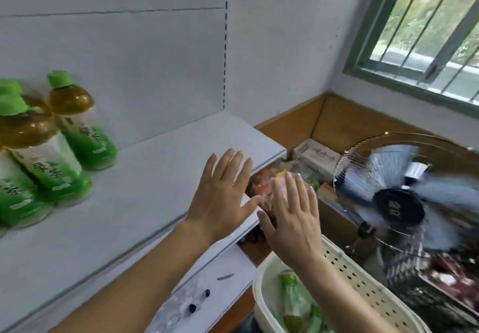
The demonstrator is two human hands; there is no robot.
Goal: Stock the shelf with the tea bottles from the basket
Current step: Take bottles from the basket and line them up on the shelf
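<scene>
Green-capped tea bottles (64,135) stand upright at the shelf's (145,177) left end, long axes vertical; bare shelf extends right to its front edge. Left hand (220,198) hovers flat, fingers spread, holding nothing. Right hand (293,218), likewise empty, hangs above the basket (363,281), where another bottle (293,299) lies lengthwise.

Matt white shelf (145,177); perforated plastic basket (363,281); glossy plastic tea bottles (77,125).
</scene>
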